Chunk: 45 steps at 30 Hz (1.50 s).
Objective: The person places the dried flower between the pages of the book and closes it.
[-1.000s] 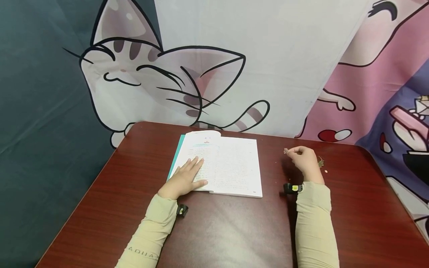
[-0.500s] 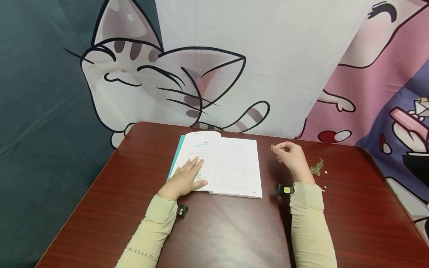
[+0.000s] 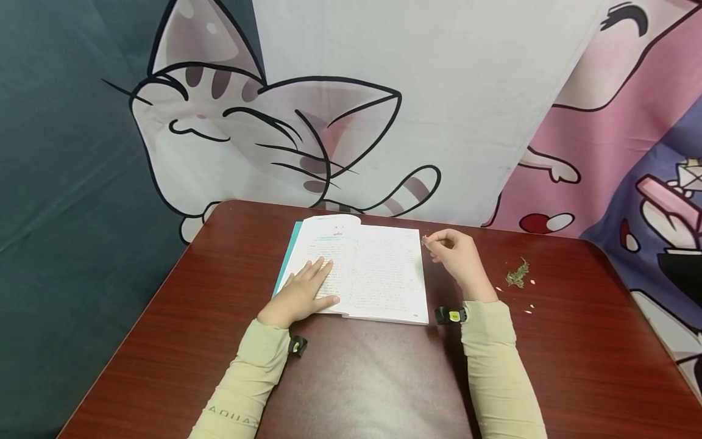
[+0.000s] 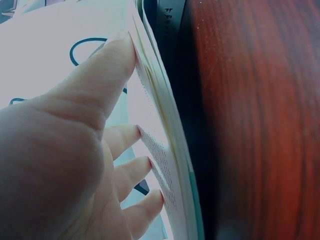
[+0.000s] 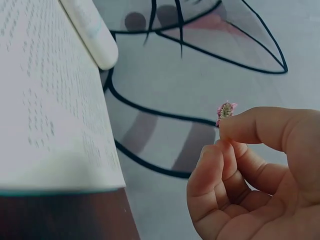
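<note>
Showing pink-edged, pale-centred flower [image 5: 226, 110] | right grip [image 3: 460, 259]: clamped on it | left grip [image 3: 298, 296]: fingers apart on book [image 3: 386, 274]

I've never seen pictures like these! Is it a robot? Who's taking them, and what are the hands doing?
No robot here, just a person's two bare hands, wearing cameras. The wide picture comes from a camera on the person's head, looking forward and down. The other two come from little cameras, one on each wrist, so the hands look huge!

On the brown table lies an open book. The left hand rests flat on its left page. The right hand pinches a tiny pink flower between finger and thumb, near the book's right edge. Farther right lie a green sprig and some small pale bits. The smiling cat is only a drawing behind the table.
</note>
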Motion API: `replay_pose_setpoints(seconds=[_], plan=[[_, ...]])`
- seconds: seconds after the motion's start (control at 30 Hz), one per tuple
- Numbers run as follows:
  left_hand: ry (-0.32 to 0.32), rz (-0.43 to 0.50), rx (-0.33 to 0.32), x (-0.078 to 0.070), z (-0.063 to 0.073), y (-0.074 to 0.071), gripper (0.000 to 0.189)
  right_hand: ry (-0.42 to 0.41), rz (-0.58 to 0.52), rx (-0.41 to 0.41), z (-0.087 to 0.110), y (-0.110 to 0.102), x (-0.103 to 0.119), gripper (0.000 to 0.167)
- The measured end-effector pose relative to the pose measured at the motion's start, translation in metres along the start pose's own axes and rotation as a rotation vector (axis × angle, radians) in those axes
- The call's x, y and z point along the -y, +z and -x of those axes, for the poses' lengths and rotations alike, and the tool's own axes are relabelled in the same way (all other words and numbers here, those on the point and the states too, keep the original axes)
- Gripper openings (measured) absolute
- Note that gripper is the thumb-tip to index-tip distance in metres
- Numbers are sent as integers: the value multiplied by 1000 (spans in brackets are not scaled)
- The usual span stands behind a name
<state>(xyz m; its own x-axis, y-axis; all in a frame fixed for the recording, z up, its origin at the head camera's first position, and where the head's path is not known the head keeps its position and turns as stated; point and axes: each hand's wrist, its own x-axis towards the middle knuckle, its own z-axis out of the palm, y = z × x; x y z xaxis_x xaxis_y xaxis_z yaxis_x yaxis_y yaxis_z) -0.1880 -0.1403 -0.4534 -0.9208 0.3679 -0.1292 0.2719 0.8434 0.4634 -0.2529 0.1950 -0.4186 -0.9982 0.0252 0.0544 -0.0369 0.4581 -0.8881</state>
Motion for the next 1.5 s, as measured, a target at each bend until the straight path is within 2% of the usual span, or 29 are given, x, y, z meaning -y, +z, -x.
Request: replay_pose_setpoints(seconds=[0.27,0.43,0.83,1.03,1.3,1.5], plan=[[-3,11,7,1,0,-1,79,-12,-69,78,2,27,5,14],[-3,11,7,0,0,-1,79,-23,-72,146,7,44,7,13],[-7,16,11,4,1,2,79,3,42,254,8,78,4,10],[-4,15,6,3,-1,3,79,42,111,267,10,87,6,9],[-6,11,6,2,-2,3,79,33,203,245,10,91,5,10],[-19,12,13,2,-1,2,79,40,207,253,11,93,5,10]])
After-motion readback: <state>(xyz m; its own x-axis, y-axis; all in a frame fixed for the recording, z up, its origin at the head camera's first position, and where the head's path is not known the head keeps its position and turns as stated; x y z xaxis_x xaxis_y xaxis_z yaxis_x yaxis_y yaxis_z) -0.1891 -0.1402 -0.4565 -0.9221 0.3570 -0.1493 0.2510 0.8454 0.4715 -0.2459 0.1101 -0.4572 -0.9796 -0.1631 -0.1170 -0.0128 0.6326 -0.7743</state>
